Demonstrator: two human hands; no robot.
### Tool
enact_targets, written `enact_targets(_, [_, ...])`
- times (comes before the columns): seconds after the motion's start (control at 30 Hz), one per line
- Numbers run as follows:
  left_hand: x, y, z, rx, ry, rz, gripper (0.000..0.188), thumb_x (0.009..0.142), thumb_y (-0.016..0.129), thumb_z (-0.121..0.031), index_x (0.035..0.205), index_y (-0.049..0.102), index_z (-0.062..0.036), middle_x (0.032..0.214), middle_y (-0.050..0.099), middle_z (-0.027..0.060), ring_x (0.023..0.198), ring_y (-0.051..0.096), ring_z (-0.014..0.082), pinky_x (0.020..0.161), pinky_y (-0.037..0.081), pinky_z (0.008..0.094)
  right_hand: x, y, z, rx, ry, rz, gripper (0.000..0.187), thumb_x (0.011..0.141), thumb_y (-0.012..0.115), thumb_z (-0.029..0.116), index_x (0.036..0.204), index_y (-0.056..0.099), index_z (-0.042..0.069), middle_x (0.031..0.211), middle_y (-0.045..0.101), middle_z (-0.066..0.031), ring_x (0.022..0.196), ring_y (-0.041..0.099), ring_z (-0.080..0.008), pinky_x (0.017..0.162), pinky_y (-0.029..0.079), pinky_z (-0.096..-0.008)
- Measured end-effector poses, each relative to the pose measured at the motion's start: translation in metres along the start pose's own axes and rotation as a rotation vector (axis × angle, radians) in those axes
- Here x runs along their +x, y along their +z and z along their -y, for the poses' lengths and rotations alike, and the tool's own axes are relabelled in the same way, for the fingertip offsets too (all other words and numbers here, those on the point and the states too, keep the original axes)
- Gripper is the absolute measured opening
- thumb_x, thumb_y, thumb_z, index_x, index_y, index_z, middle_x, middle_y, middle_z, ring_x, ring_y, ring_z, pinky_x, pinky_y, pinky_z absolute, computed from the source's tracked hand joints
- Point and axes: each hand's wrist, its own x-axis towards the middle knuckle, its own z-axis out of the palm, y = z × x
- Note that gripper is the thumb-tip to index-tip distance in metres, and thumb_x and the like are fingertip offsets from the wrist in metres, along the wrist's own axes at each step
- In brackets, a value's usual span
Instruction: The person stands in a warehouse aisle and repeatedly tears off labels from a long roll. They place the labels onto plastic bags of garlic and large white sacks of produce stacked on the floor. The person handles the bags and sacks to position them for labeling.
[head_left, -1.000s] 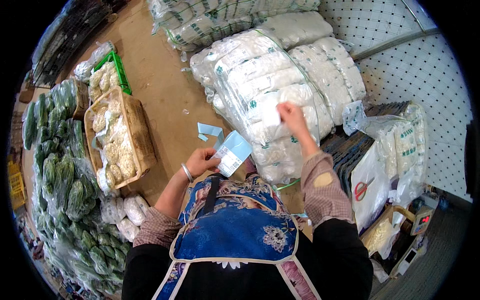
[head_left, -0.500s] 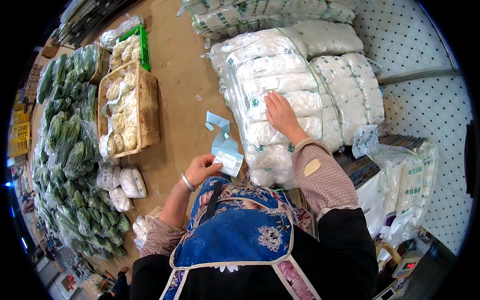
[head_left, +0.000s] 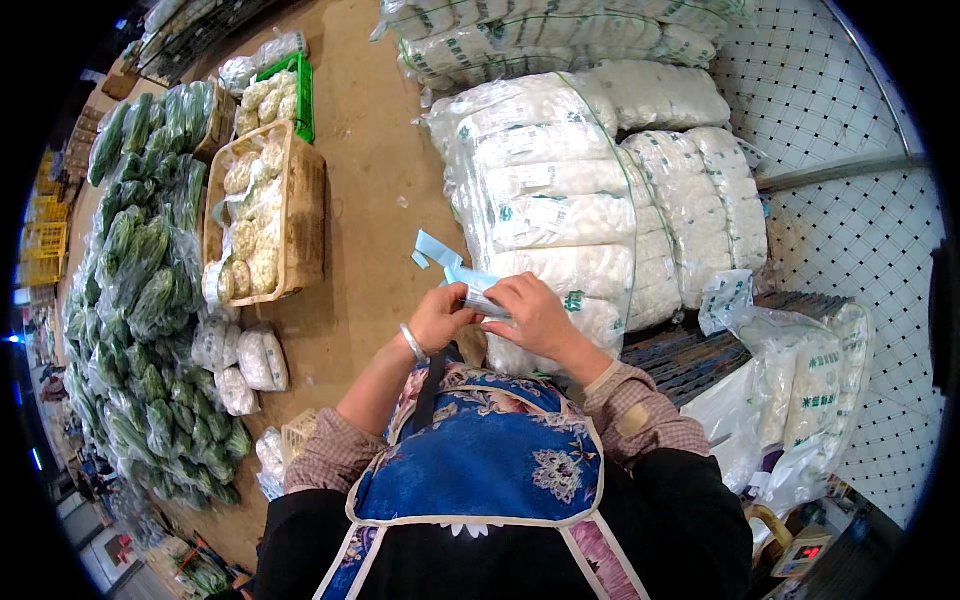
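A strip of labels on light blue backing paper [head_left: 462,272] is held between my two hands, its loose end curling up and away to the left. My left hand [head_left: 440,320] wears a bracelet at the wrist and pinches the strip's near end. My right hand [head_left: 535,315] has its fingers closed on the strip's right side; the fingers partly cover the printed label there. Just beyond the hands lies a big bundle of clear plastic bags [head_left: 560,185] packed with white contents, some with white labels on them.
At left stand a tan crate [head_left: 310,230] of bagged pale produce, a green crate [head_left: 306,100] and a heap of bagged green vegetables [head_left: 130,300]. More white packages [head_left: 560,40] are stacked at the far side. A dark slatted pallet [head_left: 670,365] shows at right.
My right hand has left the white packages and come back to the label strip beside my left hand. Both hands now hold the strip, and my left hand has shifted slightly right.
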Motion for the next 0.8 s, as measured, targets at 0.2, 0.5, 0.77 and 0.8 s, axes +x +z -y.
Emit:
enact_targets(0.2, [0.006, 0.013, -0.01, 0.228, -0.106, 0.177, 0.023, 0.078, 0.046, 0.0, 0.1, 0.05, 0.0009, 0.086, 0.054, 0.0017, 0.076, 0.051, 0.0086, 0.067, 0.044, 0.0219, -0.017, -0.005, -0.014, 0.454, 0.358, 0.113, 0.016, 0.072, 0.059, 0.016, 0.082, 0.059, 0.002, 0.064, 0.056, -0.0063, 0.058, 0.052, -0.0145, 0.054, 0.041, -0.0266])
enact_targets(0.5, [0.017, -0.017, 0.03, 0.559, -0.376, 0.195, 0.035, 0.074, 0.047, -0.006, 0.11, 0.045, -0.0036, 0.083, 0.056, 0.0081, 0.074, 0.055, 0.0157, 0.062, 0.046, 0.0262, -0.033, -0.019, -0.115, 1.042, 1.003, -0.162, 0.017, 0.079, 0.053, 0.021, 0.08, 0.058, 0.005, 0.07, 0.055, 0.0031, 0.059, 0.052, -0.0059, 0.053, 0.042, -0.0197])
enact_targets(0.77, [0.065, 0.045, 0.007, 1.217, -0.157, 0.278, 0.059, 0.071, 0.048, -0.01, 0.124, 0.023, -0.0159, 0.087, 0.056, 0.023, 0.076, 0.055, 0.0369, 0.067, 0.043, 0.0425, 0.005, -0.013, -0.108, -0.458, -0.132, -0.173, 0.023, 0.066, 0.049, 0.007, 0.088, 0.054, 0.003, 0.085, 0.056, -0.0085, 0.077, 0.055, -0.0218, 0.063, 0.046, -0.03])
enact_targets(0.8, [0.068, 0.044, 0.01, 1.285, -0.197, 0.279, 0.057, 0.072, 0.047, -0.009, 0.123, 0.024, -0.0149, 0.087, 0.056, 0.0227, 0.077, 0.055, 0.0364, 0.067, 0.043, 0.042, -0.001, -0.002, -0.103, -0.479, -0.17, -0.112, 0.023, 0.066, 0.048, 0.007, 0.087, 0.053, 0.002, 0.085, 0.056, -0.0084, 0.076, 0.055, -0.0211, 0.064, 0.045, -0.0284])
